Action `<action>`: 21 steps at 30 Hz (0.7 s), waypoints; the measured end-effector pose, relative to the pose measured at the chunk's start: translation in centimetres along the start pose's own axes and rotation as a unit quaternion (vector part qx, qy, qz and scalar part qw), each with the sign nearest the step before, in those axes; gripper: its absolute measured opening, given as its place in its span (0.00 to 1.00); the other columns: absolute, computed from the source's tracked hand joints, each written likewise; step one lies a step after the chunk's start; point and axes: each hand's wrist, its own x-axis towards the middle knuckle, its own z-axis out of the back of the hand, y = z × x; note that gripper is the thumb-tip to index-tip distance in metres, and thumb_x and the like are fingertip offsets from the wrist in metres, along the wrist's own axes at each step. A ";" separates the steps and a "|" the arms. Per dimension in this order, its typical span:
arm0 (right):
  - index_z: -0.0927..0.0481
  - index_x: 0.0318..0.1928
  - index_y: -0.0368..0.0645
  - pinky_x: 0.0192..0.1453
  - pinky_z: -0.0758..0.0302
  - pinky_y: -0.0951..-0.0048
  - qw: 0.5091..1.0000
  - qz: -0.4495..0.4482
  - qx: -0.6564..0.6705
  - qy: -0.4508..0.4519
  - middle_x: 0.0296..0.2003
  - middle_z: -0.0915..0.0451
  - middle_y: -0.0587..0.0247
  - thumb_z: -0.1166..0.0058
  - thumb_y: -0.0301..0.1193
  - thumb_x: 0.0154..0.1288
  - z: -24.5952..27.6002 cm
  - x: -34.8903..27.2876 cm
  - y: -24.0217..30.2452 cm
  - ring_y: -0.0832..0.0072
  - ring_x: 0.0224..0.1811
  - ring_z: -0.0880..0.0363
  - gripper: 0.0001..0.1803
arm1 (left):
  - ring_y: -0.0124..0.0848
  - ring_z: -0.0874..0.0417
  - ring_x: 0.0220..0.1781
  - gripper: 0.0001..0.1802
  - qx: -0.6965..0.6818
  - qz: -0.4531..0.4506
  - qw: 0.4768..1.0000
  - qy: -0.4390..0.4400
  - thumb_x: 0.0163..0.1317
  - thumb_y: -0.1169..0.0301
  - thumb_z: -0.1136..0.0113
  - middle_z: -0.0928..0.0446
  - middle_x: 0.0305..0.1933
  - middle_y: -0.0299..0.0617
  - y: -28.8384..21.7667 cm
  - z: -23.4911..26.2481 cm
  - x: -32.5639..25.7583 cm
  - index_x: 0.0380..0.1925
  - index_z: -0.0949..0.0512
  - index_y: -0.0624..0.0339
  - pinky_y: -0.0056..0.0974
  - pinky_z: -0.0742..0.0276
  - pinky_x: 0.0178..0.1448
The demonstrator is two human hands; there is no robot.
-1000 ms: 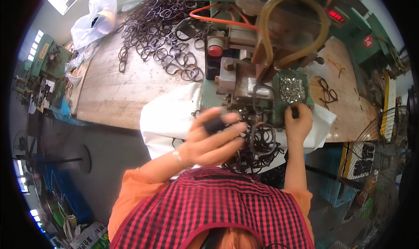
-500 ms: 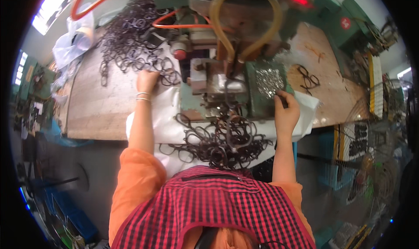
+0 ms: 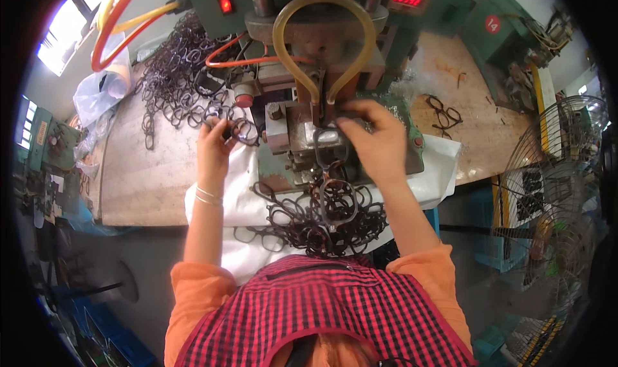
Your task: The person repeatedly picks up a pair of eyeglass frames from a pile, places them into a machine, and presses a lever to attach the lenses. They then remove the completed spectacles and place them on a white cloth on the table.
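Note:
My left hand is closed on a dark eyeglass frame at the near edge of a large heap of frames. At the press, my right hand reaches in from the right, thumb and fingers bent together close to the tool. Anything between those fingertips is too small or hidden to make out. Another eyeglass frame hangs down from the press's metal block. Below it, many dark frames lie piled on white cloth before my checked apron.
A yellowish hose loop and an orange hose run around the press. A red button stands left of the block. A few frames lie on the wooden table at right, beside a wire-guarded fan.
My right hand has moved left from the tray of small shiny metal pieces to the press tool. My left hand has lifted slightly, with a frame showing in its fingers. The view has shifted a little.

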 end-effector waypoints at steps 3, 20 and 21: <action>0.21 0.50 0.34 0.53 0.26 0.74 0.993 -0.052 0.108 -0.009 0.37 0.17 0.61 0.35 0.22 0.56 -2.1 0.1 0.7 0.75 0.43 0.20 0.20 | 0.33 0.20 0.39 0.03 -0.039 -0.100 0.994 -0.014 0.71 0.75 0.44 0.21 0.39 0.43 0.1 -0.9 -2.7 0.41 0.28 0.56 0.36 0.21 0.44; 0.25 0.59 0.34 0.64 0.29 0.71 0.995 -0.053 0.068 0.045 0.54 0.19 0.56 0.48 0.17 0.60 3.0 -0.1 -0.1 0.69 0.57 0.21 0.25 | 0.28 0.16 0.34 0.12 0.427 -0.650 0.530 0.338 0.52 0.74 0.28 0.16 0.45 0.39 -4.3 -12.8 -10.5 0.35 0.23 0.56 0.32 0.17 0.40; 0.23 0.58 0.34 0.63 0.28 0.70 0.997 -0.042 0.048 -0.037 0.53 0.18 0.56 0.49 0.17 0.60 4.4 0.2 -2.2 0.69 0.57 0.21 0.23 | 0.31 0.15 0.36 0.13 0.410 -0.659 0.528 0.344 0.51 0.75 0.28 0.15 0.44 0.39 -3.6 -13.1 -10.2 0.34 0.23 0.56 0.33 0.17 0.39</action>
